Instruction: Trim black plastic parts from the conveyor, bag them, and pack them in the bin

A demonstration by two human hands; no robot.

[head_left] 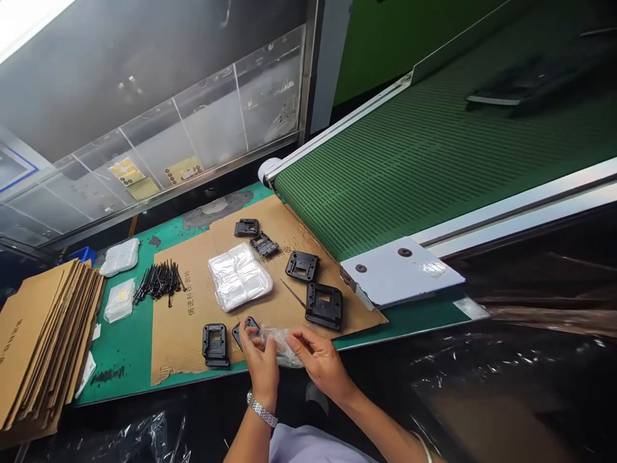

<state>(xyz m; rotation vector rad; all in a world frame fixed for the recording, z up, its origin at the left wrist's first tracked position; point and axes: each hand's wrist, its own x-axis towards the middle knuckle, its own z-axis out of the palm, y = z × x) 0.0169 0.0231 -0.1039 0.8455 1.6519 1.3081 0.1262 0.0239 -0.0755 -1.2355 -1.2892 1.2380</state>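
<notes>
My left hand point(261, 363), with a metal watch at the wrist, and my right hand point(321, 361) are at the table's front edge. Between them they pinch a crumpled clear plastic bag point(282, 344). A black plastic part point(238, 333) lies partly hidden just behind my left hand. To its left another black frame point(215, 345) rests on the cardboard sheet point(180, 341). Behind my right hand are a large black frame point(324, 306), a smaller one point(303, 265) and a thin black rod point(292, 292).
Flat clear bags point(240, 276) are stacked mid-table, beside a pile of black pins point(161, 281). Folded cardboard point(45, 341) stands at the left. A green conveyor point(385, 173) slopes up at the right, with a white plate point(402, 273) at its lower end.
</notes>
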